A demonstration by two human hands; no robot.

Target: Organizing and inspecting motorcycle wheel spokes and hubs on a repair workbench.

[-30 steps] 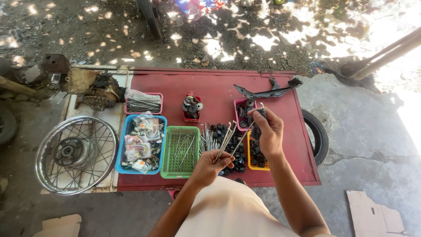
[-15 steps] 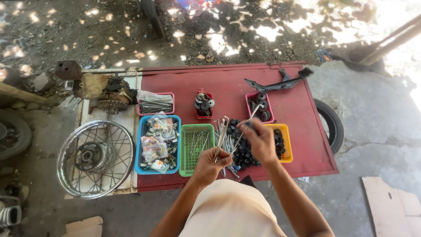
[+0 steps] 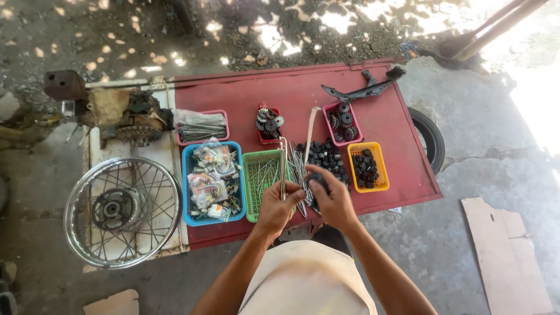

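Right now both hands sit over the near edge of the table [image 3: 379, 116], a flat red sheet on the ground. Left hand [image 3: 278, 207] is closed around a bundle of thin metal spokes [image 3: 284, 166], held upright, tips pointing away. Right hand [image 3: 331, 195] is just beside it, fingers curled on the lower end of the same spokes; can't tell how firmly.

Outward on the table: green basket [image 3: 262, 181] of loose spokes directly under the left hand, blue basket [image 3: 213, 181] of bagged small parts to its left, pink tray [image 3: 201, 126] of long bolts behind that. Pile of black parts [image 3: 326, 157] lies loose just past the right hand, yellow basket [image 3: 367, 167] of black parts beside it, pink basket [image 3: 342, 122] of gears further back, small red tray [image 3: 268, 124] of gears mid-table. Black bracket [image 3: 364, 90] lies at the far right corner.

Off the table, left: spoked wheel rim [image 3: 122, 210] flat on a pale board, rusty engine parts [image 3: 125, 116] behind it. Tyre [image 3: 430, 139] pokes out from the table's right edge. Ground is cracked concrete on the right, dirt beyond, dappled sun and shade. Cardboard [image 3: 504, 251] lies at right.
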